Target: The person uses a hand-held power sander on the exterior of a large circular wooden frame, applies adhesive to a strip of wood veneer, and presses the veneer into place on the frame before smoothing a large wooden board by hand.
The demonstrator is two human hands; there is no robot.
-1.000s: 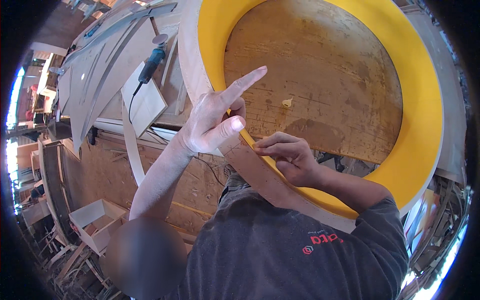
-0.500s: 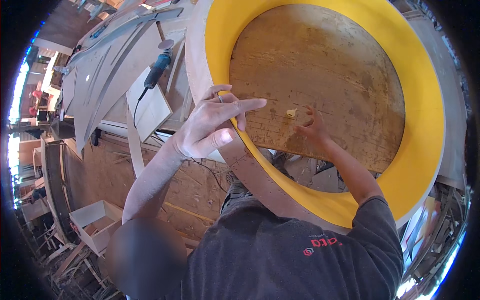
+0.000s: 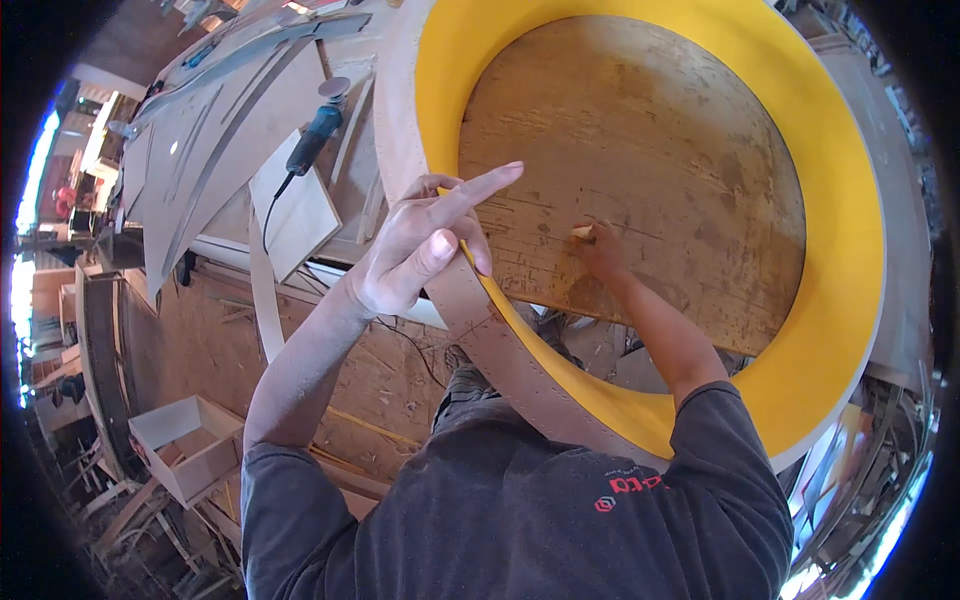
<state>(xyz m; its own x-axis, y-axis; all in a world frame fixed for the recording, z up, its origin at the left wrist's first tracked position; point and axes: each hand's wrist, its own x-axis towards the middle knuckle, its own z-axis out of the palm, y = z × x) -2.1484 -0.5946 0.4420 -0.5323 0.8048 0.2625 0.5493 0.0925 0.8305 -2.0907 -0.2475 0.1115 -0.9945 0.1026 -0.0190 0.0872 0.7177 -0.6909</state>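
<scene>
A large upright-walled ring point(image 3: 845, 220), smooth yellow on its inner face and bare wood-brown outside, stands around a worn wooden board point(image 3: 640, 120). My left hand point(image 3: 425, 230) is at the ring's near left edge. Its index finger and thumb are stretched out, and other fingers hang over the rim on the yellow side. Inside the ring my right hand point(image 3: 606, 252) is low over the board, its fingers closed on a small cream-coloured piece point(image 3: 582, 232). Most of that piece is hidden by the fingers, so its kind cannot be made out.
A blue angle grinder point(image 3: 318, 138) with a round disc and black cord lies on a pale board point(image 3: 295, 215) to the left. Thin sheets point(image 3: 225, 150) cover the bench beyond. An open wooden box point(image 3: 190, 450) and scrap strips lie on the floor at the lower left.
My right hand has moved slightly left and closed on the small cream piece that lay on the board. My left index finger now points higher; that hand stays at the rim.
</scene>
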